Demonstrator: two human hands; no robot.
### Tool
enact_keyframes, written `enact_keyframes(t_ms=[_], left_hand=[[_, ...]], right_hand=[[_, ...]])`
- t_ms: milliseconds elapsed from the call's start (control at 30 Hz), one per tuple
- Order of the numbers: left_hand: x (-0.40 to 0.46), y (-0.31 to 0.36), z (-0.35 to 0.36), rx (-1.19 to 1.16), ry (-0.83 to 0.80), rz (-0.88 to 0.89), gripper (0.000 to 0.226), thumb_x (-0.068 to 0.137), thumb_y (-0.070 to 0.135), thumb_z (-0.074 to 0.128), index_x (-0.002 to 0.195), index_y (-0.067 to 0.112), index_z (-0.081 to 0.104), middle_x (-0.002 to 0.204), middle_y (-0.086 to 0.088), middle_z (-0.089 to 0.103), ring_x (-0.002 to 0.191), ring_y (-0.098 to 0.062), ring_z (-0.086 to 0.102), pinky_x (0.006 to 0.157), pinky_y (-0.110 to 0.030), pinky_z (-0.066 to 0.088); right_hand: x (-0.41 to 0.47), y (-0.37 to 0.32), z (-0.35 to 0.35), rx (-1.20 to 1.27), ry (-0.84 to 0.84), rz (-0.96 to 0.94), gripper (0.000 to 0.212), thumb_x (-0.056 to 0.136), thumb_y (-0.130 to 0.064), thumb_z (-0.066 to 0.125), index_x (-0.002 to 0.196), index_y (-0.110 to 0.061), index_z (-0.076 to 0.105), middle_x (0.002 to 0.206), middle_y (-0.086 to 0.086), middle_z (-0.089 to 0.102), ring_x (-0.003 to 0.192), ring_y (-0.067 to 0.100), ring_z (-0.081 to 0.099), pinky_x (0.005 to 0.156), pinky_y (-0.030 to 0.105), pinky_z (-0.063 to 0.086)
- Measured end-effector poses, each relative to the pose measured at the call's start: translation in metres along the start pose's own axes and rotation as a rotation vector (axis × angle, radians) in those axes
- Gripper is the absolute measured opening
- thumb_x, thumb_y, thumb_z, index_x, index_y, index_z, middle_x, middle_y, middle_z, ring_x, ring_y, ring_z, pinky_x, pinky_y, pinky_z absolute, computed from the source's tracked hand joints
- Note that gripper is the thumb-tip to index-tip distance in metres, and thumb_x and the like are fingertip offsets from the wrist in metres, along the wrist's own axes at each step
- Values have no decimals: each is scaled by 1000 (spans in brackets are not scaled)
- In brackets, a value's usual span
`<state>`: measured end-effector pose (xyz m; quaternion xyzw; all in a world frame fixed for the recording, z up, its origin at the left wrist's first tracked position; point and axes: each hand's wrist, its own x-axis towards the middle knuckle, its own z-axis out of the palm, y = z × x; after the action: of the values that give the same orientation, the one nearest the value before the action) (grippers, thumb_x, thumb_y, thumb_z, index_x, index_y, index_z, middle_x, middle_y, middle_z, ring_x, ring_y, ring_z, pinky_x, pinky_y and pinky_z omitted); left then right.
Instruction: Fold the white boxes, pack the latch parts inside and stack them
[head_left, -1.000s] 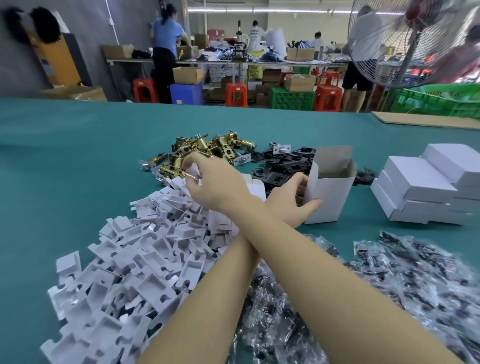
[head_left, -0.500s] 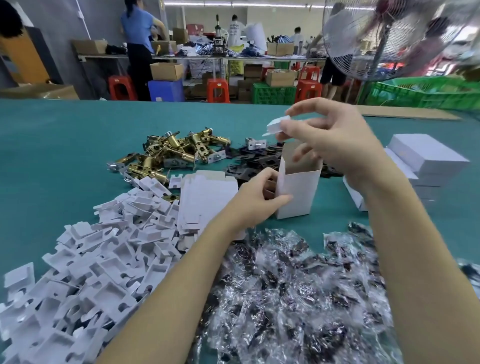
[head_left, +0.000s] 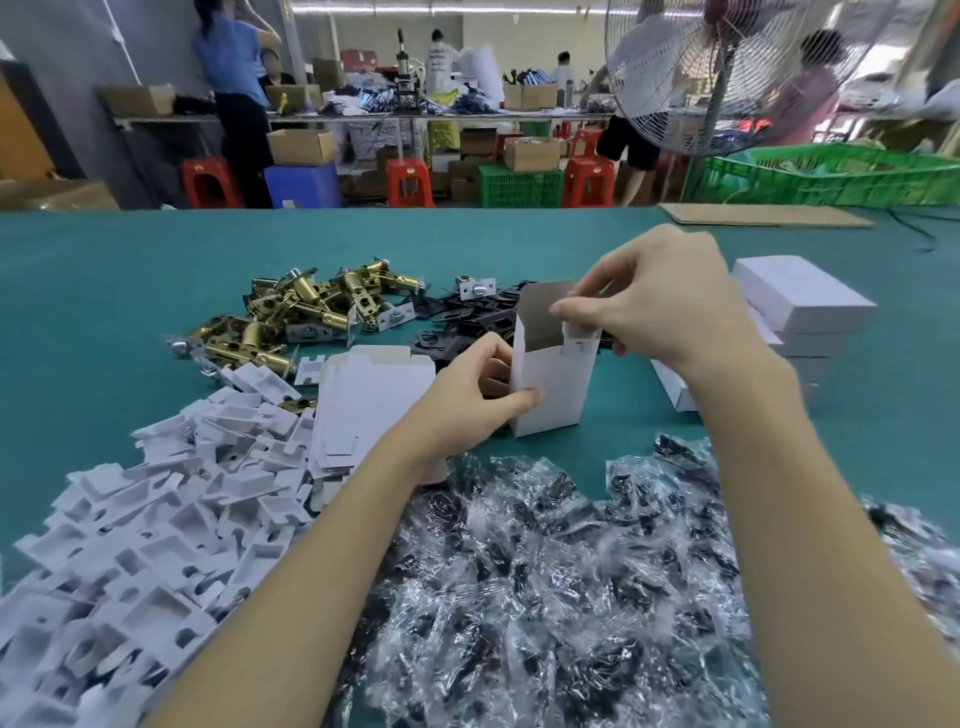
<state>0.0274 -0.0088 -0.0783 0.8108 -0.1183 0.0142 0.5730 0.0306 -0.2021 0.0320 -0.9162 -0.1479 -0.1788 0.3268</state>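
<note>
Gripping the open white box (head_left: 553, 384) low on its left wall, the left hand (head_left: 475, 395) has thumb and fingers curled round the corner and keeps it upright on the green table (head_left: 104, 291). Right hand (head_left: 660, 306) sits at the box mouth, fingertips pinching a small white piece, probably an insert, at the right rim; I cannot tell how far in it is.

Risk, as a judgement: the box is light and tall, so pressing on one rim could tip it or crush the wall if the left grip slackens; the insert could also jam crooked on the flap.

Box interior: only bare card inside is visible, contents cannot be told.

Relative to the box: flat unfolded blanks (head_left: 371, 405) just left; white inserts pile (head_left: 156, 519) further left and nearer the person; brass latch parts (head_left: 291, 317) beyond-left; black plates (head_left: 462, 327) just behind; finished closed boxes (head_left: 800, 301) stacked right; plastic bagged parts (head_left: 545, 571) in front. Green crate (head_left: 831, 176) far beyond, contents unclear.
</note>
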Motion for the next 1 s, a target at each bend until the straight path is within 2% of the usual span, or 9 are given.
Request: enact_keyframes(t_ms=[100, 267, 467, 567, 700, 800, 867, 1000], left_hand=[[1, -1, 0, 0, 15, 2, 24, 93, 20, 75, 101, 18, 53, 98, 5, 75, 88, -14, 72, 75, -38, 61], [1, -1, -1, -3, 9, 4, 25, 93, 20, 75, 103, 16, 53, 102, 3, 75, 95, -21, 72, 76, -40, 62], [3, -3, -1, -6, 19, 0, 23, 93, 21, 75, 101, 20, 53, 100, 5, 75, 89, -16, 72, 70, -35, 60], [4, -3, -1, 8, 22, -4, 23, 92, 23, 75, 100, 22, 53, 101, 4, 75, 94, -21, 73, 77, -43, 62], [4, -2, 0, 11, 19, -10, 24, 93, 22, 74, 102, 20, 52, 103, 2, 74, 94, -22, 72, 80, -47, 62], [3, -1, -1, 14, 16, -15, 25, 93, 23, 74, 104, 19, 53, 105, 1, 74, 97, -22, 72, 82, -49, 61], [2, -1, -1, 11, 18, -16, 25, 93, 23, 74, 104, 19, 53, 105, 2, 75, 97, -22, 73, 82, -49, 62], [2, -2, -1, 5, 13, -22, 23, 93, 23, 75, 103, 21, 54, 105, 5, 75, 98, -18, 73, 81, -48, 62]], right_hand=[[1, -2, 5, -13, 36, -19, 16, 80, -42, 83, 74, -27, 82, 65, -7, 74, 54, 10, 62, 66, 40, 62], [3, -3, 5, 43, 183, -67, 13, 80, -41, 81, 79, -29, 84, 66, -11, 72, 67, 13, 69, 65, 33, 58], [2, 6, 18, -107, -50, 29, 7, 86, -36, 77, 89, -32, 81, 70, -13, 74, 45, 6, 65, 70, 32, 61], [3, 7, 20, -91, -51, 9, 8, 88, -26, 73, 85, -31, 78, 65, -12, 73, 41, 3, 64, 70, 32, 61], [2, 8, 21, -53, -43, 5, 8, 87, -27, 78, 79, -29, 75, 63, -14, 70, 42, 8, 66, 63, 27, 56], [2, 9, 25, -55, -15, 7, 15, 87, -25, 79, 73, -24, 75, 50, -13, 64, 42, 8, 66, 59, 23, 53], [2, 9, 26, -64, -6, -5, 18, 88, -25, 77, 71, -21, 75, 44, -11, 62, 44, 8, 67, 63, 24, 57], [3, 11, 23, 98, 44, -14, 22, 89, -34, 71, 70, -23, 74, 55, -7, 70, 43, 10, 67, 62, 30, 60]])
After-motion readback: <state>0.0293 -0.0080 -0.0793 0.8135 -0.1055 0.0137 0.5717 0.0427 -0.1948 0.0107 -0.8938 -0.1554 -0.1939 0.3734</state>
